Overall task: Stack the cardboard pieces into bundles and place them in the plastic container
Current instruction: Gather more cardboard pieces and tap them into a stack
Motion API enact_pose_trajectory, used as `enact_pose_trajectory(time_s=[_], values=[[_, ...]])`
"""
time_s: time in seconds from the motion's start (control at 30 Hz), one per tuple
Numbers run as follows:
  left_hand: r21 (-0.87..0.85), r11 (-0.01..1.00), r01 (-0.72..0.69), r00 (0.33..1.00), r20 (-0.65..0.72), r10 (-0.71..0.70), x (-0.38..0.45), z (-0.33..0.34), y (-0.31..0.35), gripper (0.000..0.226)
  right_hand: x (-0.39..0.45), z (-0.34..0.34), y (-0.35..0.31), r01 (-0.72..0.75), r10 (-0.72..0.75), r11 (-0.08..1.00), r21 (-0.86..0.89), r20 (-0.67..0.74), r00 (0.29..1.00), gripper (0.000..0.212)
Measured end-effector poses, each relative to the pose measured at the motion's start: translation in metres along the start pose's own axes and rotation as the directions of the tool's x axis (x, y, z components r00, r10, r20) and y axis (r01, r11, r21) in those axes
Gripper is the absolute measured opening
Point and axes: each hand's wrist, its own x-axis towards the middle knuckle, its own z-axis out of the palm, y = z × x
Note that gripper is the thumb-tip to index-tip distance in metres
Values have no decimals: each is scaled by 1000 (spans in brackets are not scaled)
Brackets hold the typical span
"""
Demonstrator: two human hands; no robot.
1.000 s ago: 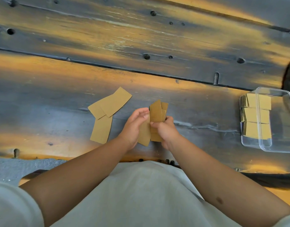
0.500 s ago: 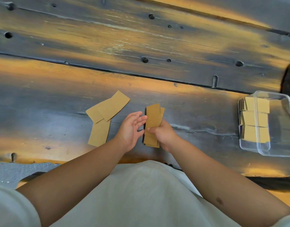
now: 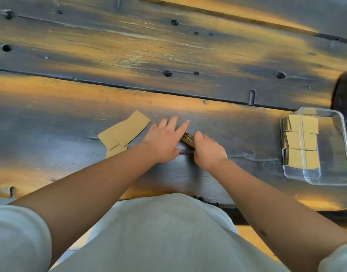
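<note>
Wearing a pale, soft-looking fabric garment [image 3: 158,232] nearest the camera, with short sleeves at both lower corners and bare forearms reaching forward over the wooden table [image 3: 70,114]. Showing no readable writing, brand or label anywhere. Gripping a small bundle of cardboard pieces [image 3: 188,138] with the right hand [image 3: 208,153], fingers curled around its near end, only the layered corrugated edge showing between the hands. Laying the left hand [image 3: 164,141] flat with fingers straight and spread, the index finger lying along the bundle's left side, holding nothing. Leaving three loose cardboard pieces [image 3: 125,130], flat tan rectangles overlapping one another, lying just left of the left hand, the nearest one partly hidden by the forearm. Keeping the plastic container [image 3: 323,179], clear with rounded corners, well apart at the right; holding three tan bundles [image 3: 298,143] packed in a row against its left wall, edges showing the same ridged layers. Stretching beyond, dark weathered planks with worn orange streaks, round holes and long seams. Showing a dark rounded object [image 3: 345,99] at the far right edge, too cropped to identify.
</note>
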Motion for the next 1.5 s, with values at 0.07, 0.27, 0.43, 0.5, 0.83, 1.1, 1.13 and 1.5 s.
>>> enact_pose_trajectory(time_s=[0.07,0.27,0.43,0.5,0.83,1.1,1.13,1.5], values=[[114,993,-29,999,30,26,8,1,9,92,-2,3,0,25,-25,1000,1,-13,1000,28],[127,988,-91,990,123,75,30,-3,28,66,-5,4,6,75,-75,996,43,-20,997,32],[171,974,-148,988,66,139,33,-6,40,41,-9,-2,17,99,-98,991,85,-16,995,26],[128,984,-122,990,93,110,33,-3,49,42,-13,-3,27,120,-118,990,72,-28,993,26],[-12,996,92,983,163,-89,33,16,92,33,-30,2,90,103,-124,985,-136,-155,980,25],[-117,985,124,979,176,-103,36,20,95,31,-24,1,108,59,-59,971,234,-7,998,29],[-128,985,119,980,173,-96,37,20,97,30,-25,3,106,78,-78,970,230,-9,997,28],[-136,982,128,979,179,-103,38,24,123,30,-25,4,121,241,-251,965,-107,-88,964,23]])
